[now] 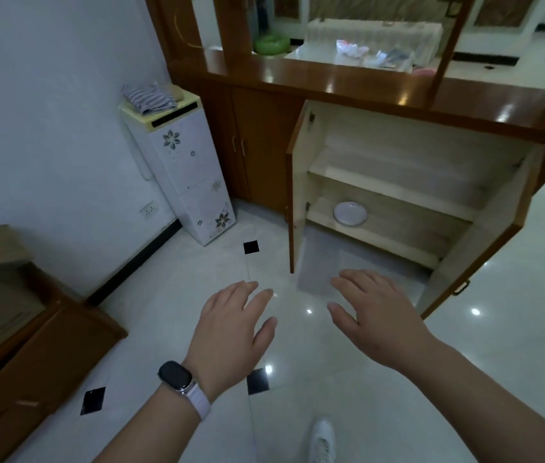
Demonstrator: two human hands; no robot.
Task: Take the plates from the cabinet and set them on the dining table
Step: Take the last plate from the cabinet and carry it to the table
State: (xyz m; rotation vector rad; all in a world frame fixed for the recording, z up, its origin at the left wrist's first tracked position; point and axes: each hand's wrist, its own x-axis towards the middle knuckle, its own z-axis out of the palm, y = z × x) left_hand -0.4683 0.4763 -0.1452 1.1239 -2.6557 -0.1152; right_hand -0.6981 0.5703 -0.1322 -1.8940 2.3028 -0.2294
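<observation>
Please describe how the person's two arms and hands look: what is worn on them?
Both forearms are bare, with no sleeves in view. The left hand has a smartwatch on its wrist: a dark rounded-rectangle face in a silver case on a pale lilac band. The right hand wears nothing visible, no ring or glove.

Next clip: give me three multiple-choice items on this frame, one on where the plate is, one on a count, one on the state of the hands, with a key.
1. Where does the plate sit in the open cabinet?
A. top shelf
B. lower shelf
C. floor

2. How many plates show in the cabinet?
A. one
B. three
C. five

3. What are the left hand and right hand doing?
A. both gripping a plate
B. one on the door
C. both empty, fingers spread

Key: 1 B, the plate lies on the lower of the two shelves; 2 A, only one white plate shows; 3 C, both hands hover open above the floor, touching nothing.
</observation>
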